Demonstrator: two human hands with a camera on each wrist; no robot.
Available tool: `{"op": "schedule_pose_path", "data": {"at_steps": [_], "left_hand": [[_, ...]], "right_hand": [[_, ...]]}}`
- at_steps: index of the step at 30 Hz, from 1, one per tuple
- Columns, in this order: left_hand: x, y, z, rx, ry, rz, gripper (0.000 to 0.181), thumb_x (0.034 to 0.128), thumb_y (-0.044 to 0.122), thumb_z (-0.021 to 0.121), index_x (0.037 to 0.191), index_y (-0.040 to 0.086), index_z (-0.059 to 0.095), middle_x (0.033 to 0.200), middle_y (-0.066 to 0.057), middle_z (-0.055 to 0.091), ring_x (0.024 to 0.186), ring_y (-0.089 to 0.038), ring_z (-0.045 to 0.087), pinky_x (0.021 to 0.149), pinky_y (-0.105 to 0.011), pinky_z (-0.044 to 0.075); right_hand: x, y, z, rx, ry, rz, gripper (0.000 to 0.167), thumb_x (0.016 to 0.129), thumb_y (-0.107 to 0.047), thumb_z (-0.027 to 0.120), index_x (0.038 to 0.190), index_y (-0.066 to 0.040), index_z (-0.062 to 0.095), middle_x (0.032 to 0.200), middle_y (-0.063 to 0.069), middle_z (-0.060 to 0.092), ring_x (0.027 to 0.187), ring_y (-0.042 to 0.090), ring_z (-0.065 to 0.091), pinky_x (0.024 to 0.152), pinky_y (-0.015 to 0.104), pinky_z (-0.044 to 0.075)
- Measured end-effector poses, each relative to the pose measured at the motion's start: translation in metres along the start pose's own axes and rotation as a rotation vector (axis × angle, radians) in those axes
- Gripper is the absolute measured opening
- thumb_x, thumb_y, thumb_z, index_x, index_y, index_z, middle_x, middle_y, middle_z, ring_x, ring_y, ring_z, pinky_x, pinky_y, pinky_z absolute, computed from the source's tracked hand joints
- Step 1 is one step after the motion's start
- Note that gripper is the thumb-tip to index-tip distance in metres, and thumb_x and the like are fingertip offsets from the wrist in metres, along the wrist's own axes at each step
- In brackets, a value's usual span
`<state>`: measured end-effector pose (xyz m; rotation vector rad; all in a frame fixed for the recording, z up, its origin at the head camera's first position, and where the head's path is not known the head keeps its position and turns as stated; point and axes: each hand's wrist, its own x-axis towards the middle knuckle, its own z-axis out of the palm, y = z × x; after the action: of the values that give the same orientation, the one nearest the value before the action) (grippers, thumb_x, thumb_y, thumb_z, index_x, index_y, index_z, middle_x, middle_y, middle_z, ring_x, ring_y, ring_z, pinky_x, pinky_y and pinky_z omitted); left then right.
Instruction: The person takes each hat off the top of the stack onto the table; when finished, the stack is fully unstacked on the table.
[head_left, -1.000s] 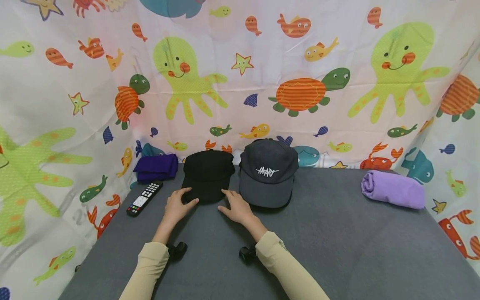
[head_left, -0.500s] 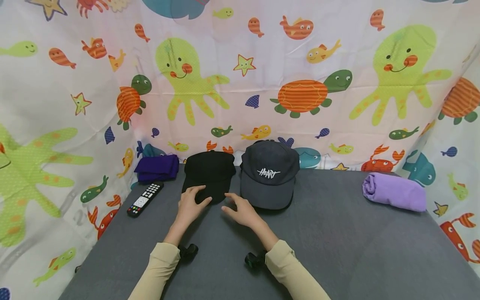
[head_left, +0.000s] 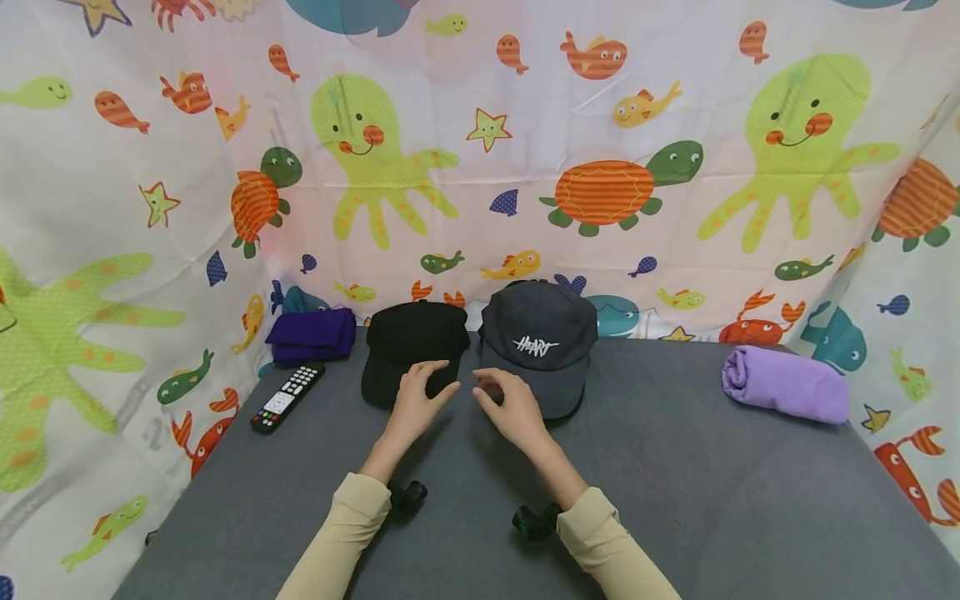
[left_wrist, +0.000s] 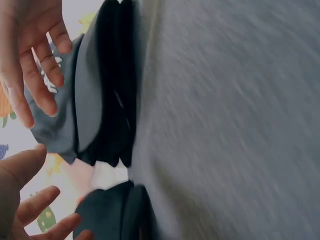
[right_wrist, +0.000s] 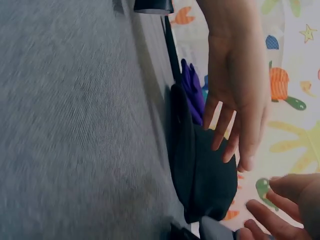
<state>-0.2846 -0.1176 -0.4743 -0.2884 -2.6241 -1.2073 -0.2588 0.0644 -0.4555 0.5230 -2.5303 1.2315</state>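
Two caps stand side by side at the back of the grey table. The black cap (head_left: 416, 333) is on the left, and the dark grey cap (head_left: 537, 327) with white lettering is on the right. My left hand (head_left: 417, 405) hovers before the black cap's brim, hiding part of it, with fingers loosely bent and nothing held. In front of the grey cap's brim my right hand (head_left: 516, 410) is raised, also holding nothing. A small gap separates the two hands, thumbs facing each other. Both wrist views show the fingers apart from the caps.
A black remote control (head_left: 288, 398) lies at the left, with a folded dark purple cloth (head_left: 312, 335) behind it. On the far right rests a rolled lilac cloth (head_left: 786, 383). A curtain (head_left: 480, 100) printed with sea animals hangs behind the grey table (head_left: 675, 483).
My left hand has moved right, away from the black cap's left side. The right hand has shifted right and now overlaps the grey cap's brim in view. Both caps stay put.
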Motion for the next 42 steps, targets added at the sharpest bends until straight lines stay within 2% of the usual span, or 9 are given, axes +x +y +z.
{"op": "schedule_pose_path", "data": {"at_steps": [4,12,20,27,31,35,38,42], "left_hand": [[0.005,0.011,0.009,-0.009,-0.019,0.013,0.047,0.0864,0.035,0.065,0.127,0.015,0.056,0.131,-0.012,0.047,0.121,-0.031,0.042,0.099,-0.05,0.035],[0.012,0.029,0.028,-0.055,-0.047,0.059,0.051,0.0865,0.037,0.065,0.129,0.011,0.054,0.133,-0.014,0.046,0.121,-0.031,0.044,0.099,-0.05,0.036],[0.019,0.038,0.047,-0.077,-0.093,0.058,0.058,0.0858,0.035,0.066,0.135,0.011,0.047,0.135,-0.016,0.042,0.126,-0.033,0.039,0.103,-0.049,0.034],[0.022,0.041,0.056,-0.075,-0.135,0.009,0.067,0.0839,0.033,0.069,0.139,0.01,0.04,0.14,-0.017,0.038,0.13,-0.037,0.034,0.104,-0.051,0.031],[0.022,0.04,0.06,-0.072,-0.142,0.004,0.067,0.0828,0.03,0.07,0.139,0.01,0.04,0.141,-0.016,0.039,0.131,-0.036,0.034,0.104,-0.05,0.031],[0.022,0.038,0.063,-0.086,-0.135,0.008,0.067,0.0818,0.027,0.072,0.139,0.012,0.041,0.141,-0.015,0.039,0.132,-0.033,0.034,0.105,-0.048,0.031],[0.021,0.038,0.063,-0.088,-0.143,0.004,0.067,0.081,0.025,0.073,0.139,0.012,0.041,0.142,-0.016,0.038,0.132,-0.033,0.033,0.105,-0.048,0.03],[0.022,0.035,0.064,-0.082,-0.167,0.003,0.067,0.0807,0.024,0.073,0.138,0.01,0.041,0.144,-0.021,0.034,0.134,-0.038,0.029,0.106,-0.052,0.027]], "right_hand": [[0.001,0.007,-0.009,-0.019,0.102,0.01,0.024,0.087,-0.017,0.066,0.11,-0.012,0.067,0.096,0.004,0.068,0.086,0.022,0.06,0.073,0.037,0.046],[0.0,0.025,-0.031,0.012,0.219,0.036,0.025,0.083,-0.013,0.071,0.108,-0.01,0.069,0.097,0.007,0.065,0.085,0.022,0.057,0.062,0.031,0.049],[-0.002,0.045,-0.048,0.022,0.289,0.139,0.035,0.079,-0.007,0.073,0.113,-0.01,0.065,0.109,0.011,0.058,0.094,0.027,0.053,0.069,0.038,0.051],[-0.001,0.06,-0.059,0.026,0.331,0.192,0.054,0.078,-0.004,0.073,0.128,-0.011,0.053,0.121,0.017,0.046,0.103,0.034,0.044,0.079,0.044,0.046],[-0.003,0.07,-0.065,0.002,0.323,0.262,0.065,0.077,-0.008,0.074,0.135,-0.012,0.045,0.128,0.021,0.037,0.11,0.036,0.039,0.086,0.047,0.038],[-0.006,0.08,-0.07,-0.002,0.24,0.337,0.078,0.079,-0.013,0.074,0.144,-0.012,0.031,0.134,0.024,0.031,0.118,0.039,0.037,0.095,0.053,0.034],[-0.007,0.085,-0.072,0.009,0.182,0.368,0.085,0.079,-0.015,0.074,0.147,-0.011,0.023,0.138,0.026,0.029,0.121,0.041,0.038,0.097,0.054,0.035],[-0.007,0.089,-0.071,0.039,0.17,0.375,0.086,0.08,-0.012,0.073,0.148,-0.009,0.021,0.138,0.025,0.031,0.12,0.041,0.04,0.095,0.053,0.038]]}}
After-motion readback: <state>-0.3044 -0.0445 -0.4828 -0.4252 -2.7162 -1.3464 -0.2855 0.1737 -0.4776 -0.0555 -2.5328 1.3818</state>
